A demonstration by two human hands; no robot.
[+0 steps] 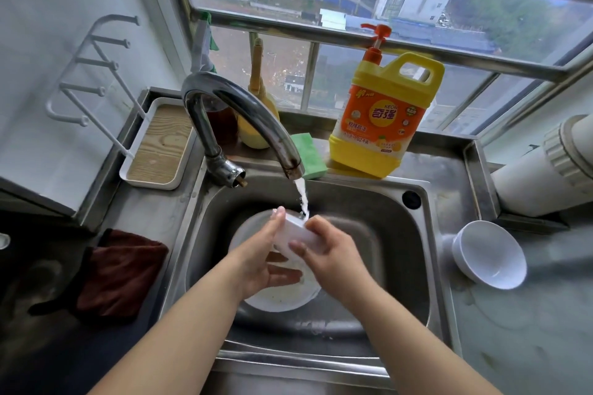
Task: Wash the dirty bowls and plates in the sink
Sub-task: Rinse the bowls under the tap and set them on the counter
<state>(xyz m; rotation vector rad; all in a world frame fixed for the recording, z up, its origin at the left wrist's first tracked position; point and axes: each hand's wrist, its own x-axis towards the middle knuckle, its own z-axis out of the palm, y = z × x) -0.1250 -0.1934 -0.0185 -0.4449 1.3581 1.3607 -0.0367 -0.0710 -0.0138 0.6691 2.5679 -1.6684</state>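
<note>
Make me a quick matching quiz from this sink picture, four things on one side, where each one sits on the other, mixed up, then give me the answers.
Things:
1. green sponge
2. dish soap bottle
3. brown cloth
4. empty white bowl

Places:
A. counter left of the sink
B. counter right of the sink
C. ledge behind the sink, just behind the tap's spout
D. ledge under the window, right of the sponge

Pairs: 1-C, 2-D, 3-A, 4-B

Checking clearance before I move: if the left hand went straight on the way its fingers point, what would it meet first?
Probably the running water just past the left hand, beyond the white bowl it holds; depth is unclear.
</note>
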